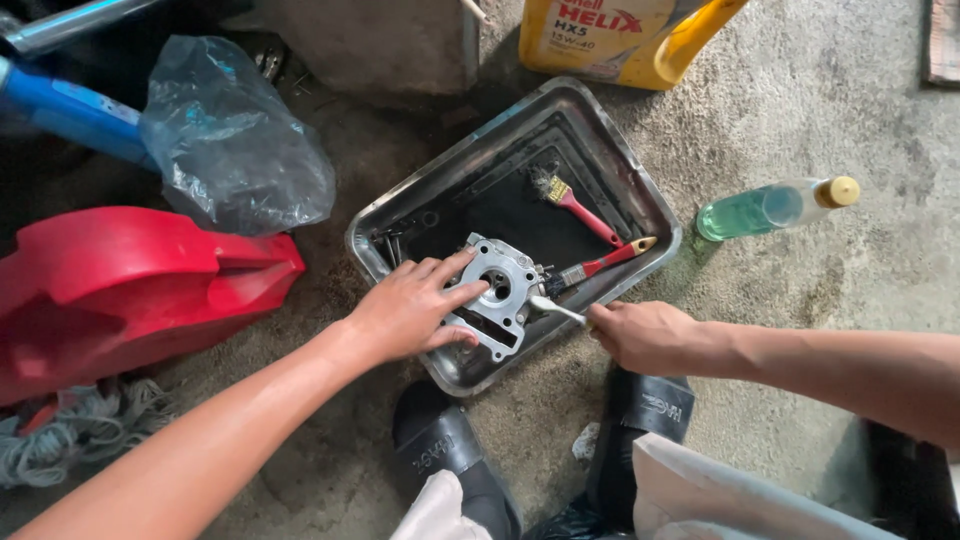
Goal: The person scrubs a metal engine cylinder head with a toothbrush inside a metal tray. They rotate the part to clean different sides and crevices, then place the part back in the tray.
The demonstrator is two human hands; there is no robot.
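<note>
My left hand grips a silver metal engine part that rests in the near corner of a shallow metal tray holding dark liquid. My right hand is closed on a small white-handled brush whose head touches the part's right side. Two red-handled paintbrushes lie in the tray, one further in and one just behind the part.
A yellow oil jug stands beyond the tray. A clear bottle of green liquid lies to the right. At the left lie a red plastic cover, a crumpled plastic bag and a blue part. My black sandals are on the concrete floor.
</note>
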